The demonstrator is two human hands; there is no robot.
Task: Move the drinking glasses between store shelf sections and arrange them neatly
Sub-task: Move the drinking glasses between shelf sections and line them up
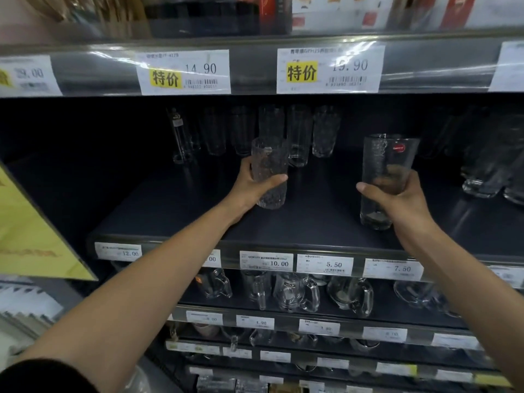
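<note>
My left hand (252, 184) grips a textured clear glass (269, 168) around its middle, held upright just above the dark shelf (312, 222). My right hand (397, 197) grips a taller clear glass (381, 168) with a small red sticker near its rim, also upright over the shelf, nearer the front edge. A row of several tall clear glasses (297, 134) stands at the back of the same shelf, behind the left-hand glass.
More glasses (487, 168) crowd the shelf's right end. Price tags (266, 260) line the shelf's front rail. Glass mugs (297, 292) fill the shelf below. The upper shelf rail (255, 69) hangs overhead. A yellow sign (31, 231) juts out at the left.
</note>
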